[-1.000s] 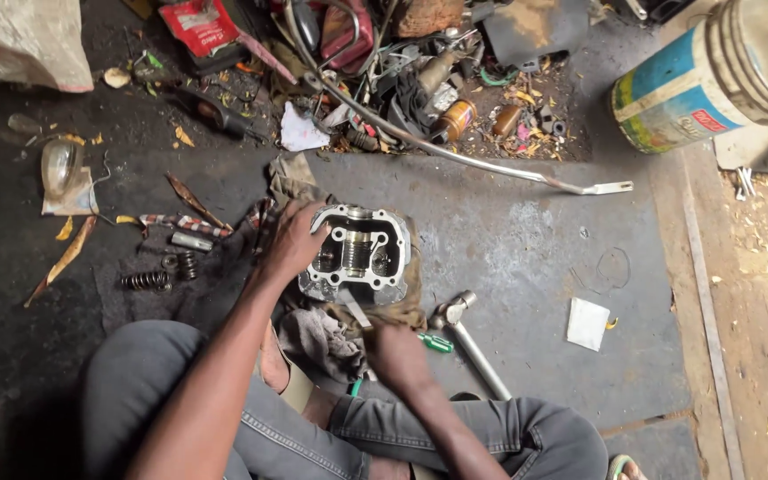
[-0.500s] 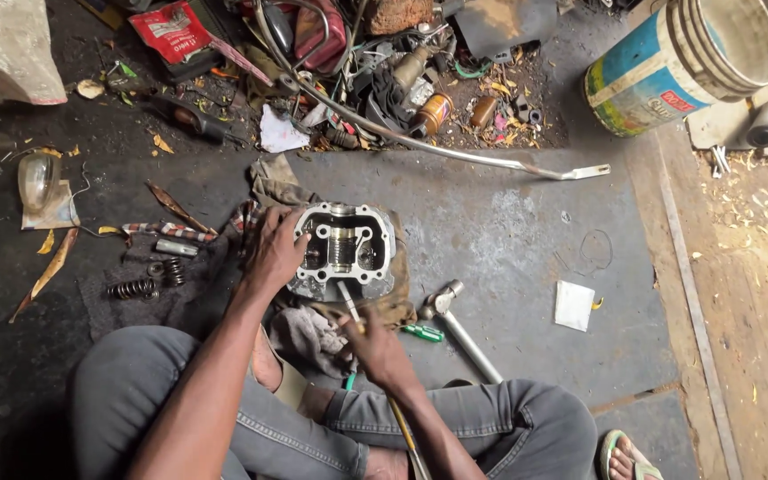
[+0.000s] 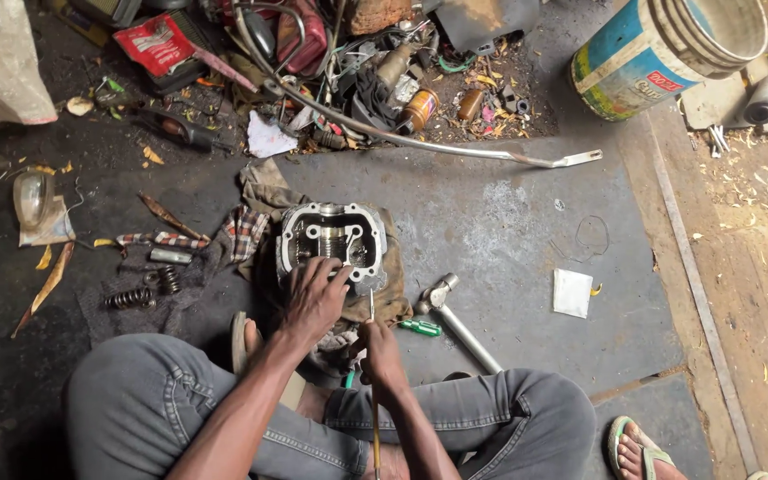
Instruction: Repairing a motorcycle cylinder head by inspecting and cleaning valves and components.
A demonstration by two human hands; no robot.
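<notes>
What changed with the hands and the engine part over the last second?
The left hand slid from the far left corner of the cylinder head to its near edge, fingers resting on the casting. The right hand shifted slightly, keeping its grip on the thin rod-like tool, tip near the part's near edge. The cylinder head on its rag, hammer and springs stayed put.

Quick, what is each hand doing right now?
Left hand: open, fingers spread, resting on the metal engine part.
Right hand: closed around a thin rod-like tool, its tip pointing at the engine part.
</notes>
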